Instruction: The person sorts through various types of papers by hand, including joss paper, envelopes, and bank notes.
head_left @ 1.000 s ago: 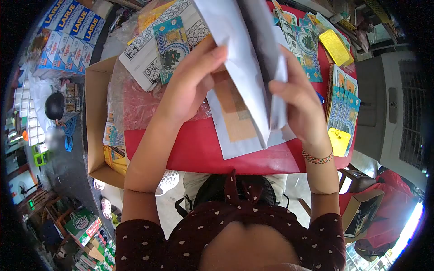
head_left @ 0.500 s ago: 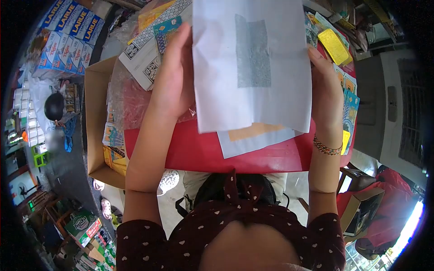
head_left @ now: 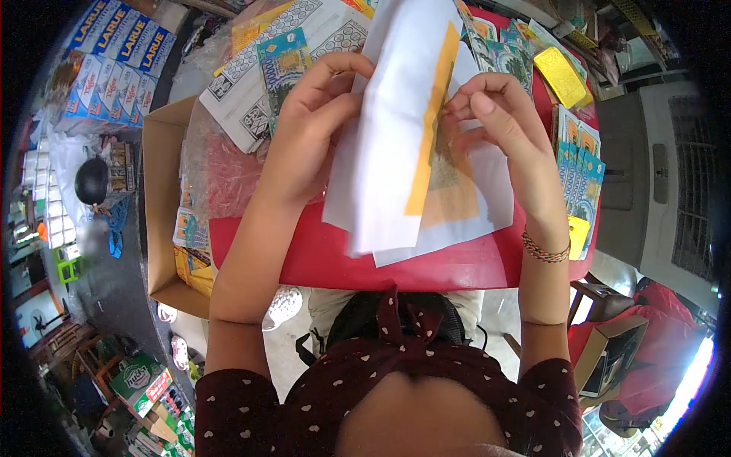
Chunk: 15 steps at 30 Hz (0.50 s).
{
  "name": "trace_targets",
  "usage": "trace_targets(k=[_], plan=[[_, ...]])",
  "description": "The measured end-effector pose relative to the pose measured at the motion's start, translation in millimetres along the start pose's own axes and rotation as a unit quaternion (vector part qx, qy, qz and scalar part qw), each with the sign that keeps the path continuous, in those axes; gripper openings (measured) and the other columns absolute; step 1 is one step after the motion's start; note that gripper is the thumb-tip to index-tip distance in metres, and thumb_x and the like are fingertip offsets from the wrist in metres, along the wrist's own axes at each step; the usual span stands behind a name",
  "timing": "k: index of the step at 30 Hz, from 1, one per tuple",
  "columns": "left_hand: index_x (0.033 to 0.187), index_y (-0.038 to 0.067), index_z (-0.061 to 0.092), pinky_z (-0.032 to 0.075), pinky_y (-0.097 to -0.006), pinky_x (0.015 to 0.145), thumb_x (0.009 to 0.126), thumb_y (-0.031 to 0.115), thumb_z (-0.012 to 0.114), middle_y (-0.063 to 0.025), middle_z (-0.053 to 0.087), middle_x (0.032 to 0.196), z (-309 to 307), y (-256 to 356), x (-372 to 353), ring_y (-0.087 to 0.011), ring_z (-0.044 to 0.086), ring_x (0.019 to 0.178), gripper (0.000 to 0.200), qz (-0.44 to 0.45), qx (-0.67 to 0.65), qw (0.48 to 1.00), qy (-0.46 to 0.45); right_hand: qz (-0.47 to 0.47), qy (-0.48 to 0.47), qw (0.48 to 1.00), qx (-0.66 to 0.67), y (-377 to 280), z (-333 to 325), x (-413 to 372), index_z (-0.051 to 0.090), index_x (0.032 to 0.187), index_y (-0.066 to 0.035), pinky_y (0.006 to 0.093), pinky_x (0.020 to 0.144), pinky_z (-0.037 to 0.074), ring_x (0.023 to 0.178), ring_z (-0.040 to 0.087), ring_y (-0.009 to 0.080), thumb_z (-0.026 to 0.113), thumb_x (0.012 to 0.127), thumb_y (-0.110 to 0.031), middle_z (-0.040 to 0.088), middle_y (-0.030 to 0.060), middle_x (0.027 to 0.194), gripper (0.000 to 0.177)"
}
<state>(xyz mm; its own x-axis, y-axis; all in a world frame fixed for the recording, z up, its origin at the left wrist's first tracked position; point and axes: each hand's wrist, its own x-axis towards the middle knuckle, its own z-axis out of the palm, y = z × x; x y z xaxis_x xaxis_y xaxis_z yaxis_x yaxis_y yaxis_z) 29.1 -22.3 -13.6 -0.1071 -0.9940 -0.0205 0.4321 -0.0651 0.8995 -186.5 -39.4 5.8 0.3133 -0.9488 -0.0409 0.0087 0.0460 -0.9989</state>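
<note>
My left hand pinches the left side of a white paper sheet, which stands tilted over the table. An orange band shows along the sheet's right side. My right hand is just right of the sheet, its fingers bent and apart, fingertips close to the band; I see nothing held in it. Below lie white sheets, with an orange patch and a greyish, foil-like square in the middle, partly hidden by my hand and the raised sheet.
The red table bears printed paper, blue note-like papers, more note bundles and a gold block. A cardboard box adjoins its left side; beer cartons are stacked beyond.
The sheet, earlier spread flat between both hands, has swung left and tilted, showing its orange band. My right hand has moved inward off its right edge. The sheets below are more exposed.
</note>
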Motion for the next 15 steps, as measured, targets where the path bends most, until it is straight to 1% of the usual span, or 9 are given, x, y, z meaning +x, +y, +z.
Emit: trace_targets(k=[1, 2, 3, 5, 9, 11, 12, 14, 15], plan=[[0.126, 0.004, 0.047, 0.050, -0.0255, 0.080, 0.088, 0.001, 0.047, -0.0120, 0.062, 0.111, -3, 1, 0, -0.0141, 0.061, 0.096, 0.038, -0.017, -0.014, 1.000, -0.015, -0.005, 0.003, 1.000, 0.007, -1, 2, -2, 0.052, 0.106, -0.003, 0.0211, 0.065, 0.044, 0.072, 0.056, 0.0094, 0.061, 0.090, -0.028, 0.058, 0.0034, 0.088, 0.030], [0.121, 0.002, 0.053, 0.050, -0.0243, 0.078, 0.090, 0.006, 0.045, -0.0084, 0.062, 0.106, 1, -2, 1, -0.0130, 0.061, 0.096, 0.032, 0.005, 0.015, 1.000, 0.024, -0.010, 0.006, 1.000, 0.014, -1, 4, -2, 0.051, 0.106, -0.003, 0.0192, 0.063, 0.043, 0.072, 0.053, 0.0075, 0.064, 0.090, -0.022, 0.056, 0.0019, 0.087, 0.028], [0.121, 0.002, 0.053, 0.050, -0.0243, 0.078, 0.090, 0.006, 0.045, -0.0084, 0.062, 0.106, 0, -1, 1, -0.0130, 0.061, 0.096, 0.032, 0.006, 0.015, 1.000, 0.025, -0.009, 0.005, 1.000, 0.014, -1, 4, -2, 0.051, 0.106, -0.003, 0.0192, 0.063, 0.043, 0.072, 0.053, 0.0075, 0.064, 0.090, -0.022, 0.056, 0.0019, 0.087, 0.028], [0.120, 0.001, 0.054, 0.049, -0.0242, 0.079, 0.091, 0.010, 0.048, -0.0075, 0.063, 0.105, 0, 0, 0, -0.0122, 0.060, 0.096, 0.031, -0.063, -0.033, 0.997, 0.006, -0.015, 0.011, 1.000, 0.009, 1, 3, -2, 0.051, 0.108, -0.004, 0.0185, 0.062, 0.043, 0.075, 0.053, 0.0064, 0.067, 0.087, -0.016, 0.055, 0.0036, 0.094, 0.029], [0.120, 0.000, 0.054, 0.049, -0.0232, 0.078, 0.093, 0.017, 0.052, -0.0060, 0.063, 0.102, 9, 5, 2, -0.0111, 0.060, 0.091, 0.032, -0.079, -0.129, 0.988, 0.021, -0.063, 0.012, 0.998, -0.027, 6, 3, -1, 0.052, 0.109, -0.004, 0.0199, 0.065, 0.046, 0.083, 0.052, 0.0070, 0.068, 0.085, -0.012, 0.053, 0.0044, 0.101, 0.030], [0.116, 0.000, 0.057, 0.047, -0.0217, 0.076, 0.093, 0.021, 0.056, -0.0049, 0.063, 0.098, 2, 1, 3, -0.0086, 0.059, 0.088, 0.031, -0.032, -0.024, 0.999, 0.025, -0.037, 0.013, 0.999, -0.005, 3, 3, -3, 0.052, 0.109, -0.004, 0.0214, 0.072, 0.047, 0.091, 0.052, 0.0092, 0.069, 0.084, -0.008, 0.052, 0.0037, 0.105, 0.031], [0.116, 0.000, 0.057, 0.047, -0.0217, 0.076, 0.093, 0.021, 0.056, -0.0049, 0.063, 0.098, 2, -1, 2, -0.0086, 0.059, 0.088, 0.031, -0.032, -0.024, 0.999, 0.025, -0.038, 0.013, 0.999, -0.005, 4, 3, -2, 0.052, 0.109, -0.004, 0.0214, 0.072, 0.047, 0.091, 0.052, 0.0092, 0.069, 0.084, -0.008, 0.052, 0.0037, 0.105, 0.031], [0.108, -0.001, 0.061, 0.046, -0.0206, 0.073, 0.091, 0.021, 0.062, -0.0035, 0.063, 0.093, 3, -3, -1, -0.0066, 0.058, 0.085, 0.027, 0.055, 0.114, 0.990, 0.059, -0.101, 0.016, 0.995, -0.017, 8, 3, 0, 0.053, 0.108, -0.003, 0.0215, 0.075, 0.046, 0.097, 0.051, 0.0103, 0.069, 0.083, -0.006, 0.053, 0.0029, 0.105, 0.030], [0.108, -0.001, 0.061, 0.046, -0.0206, 0.073, 0.091, 0.021, 0.062, -0.0035, 0.063, 0.093, 5, -3, -1, -0.0066, 0.058, 0.085, 0.027, 0.055, 0.114, 0.990, 0.059, -0.101, 0.017, 0.995, -0.016, 8, 2, 0, 0.053, 0.108, -0.003, 0.0215, 0.075, 0.046, 0.097, 0.051, 0.0103, 0.069, 0.083, -0.006, 0.053, 0.0029, 0.105, 0.030]])
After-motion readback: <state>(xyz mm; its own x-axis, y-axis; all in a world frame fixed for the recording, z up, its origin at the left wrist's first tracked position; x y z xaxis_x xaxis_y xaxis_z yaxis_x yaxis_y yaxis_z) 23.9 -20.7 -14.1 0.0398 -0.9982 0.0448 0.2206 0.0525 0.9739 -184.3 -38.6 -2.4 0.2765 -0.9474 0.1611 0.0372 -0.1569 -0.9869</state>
